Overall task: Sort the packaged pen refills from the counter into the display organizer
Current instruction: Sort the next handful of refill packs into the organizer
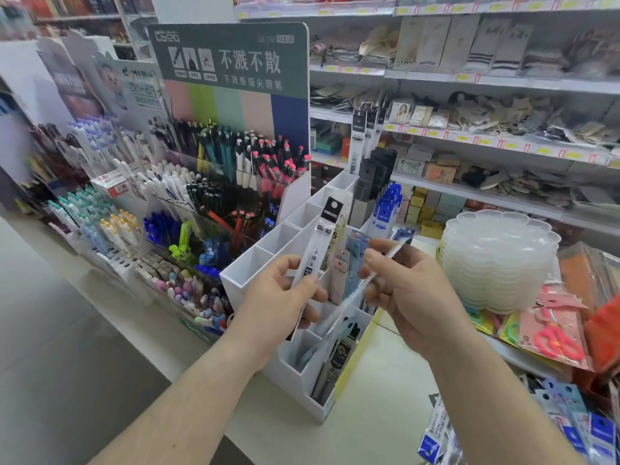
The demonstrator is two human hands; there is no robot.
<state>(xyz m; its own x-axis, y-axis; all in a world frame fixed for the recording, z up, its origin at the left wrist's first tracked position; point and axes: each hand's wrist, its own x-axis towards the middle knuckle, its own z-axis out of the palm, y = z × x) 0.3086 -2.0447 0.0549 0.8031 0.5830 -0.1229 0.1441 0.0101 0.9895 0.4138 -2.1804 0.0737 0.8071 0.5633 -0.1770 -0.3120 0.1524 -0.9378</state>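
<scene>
We are losing the lower end of the black-topped refill pack (322, 243) behind our left hand (280, 297); motion is blurring the pack (385, 263) in our right hand (407, 293).

Glossy clear plastic refill packets (327, 236), matt white plastic organizer (265, 260), smooth pale counter (375, 397).

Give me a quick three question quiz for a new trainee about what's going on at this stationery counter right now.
1. True or false: the left hand holds a black-topped refill pack.
2. What does the right hand hold? A) scissors B) a blue-topped refill pack C) nothing
3. Fill in: both hands are above the white ____.

Key: 1 true. 2 B. 3 display organizer.
</scene>
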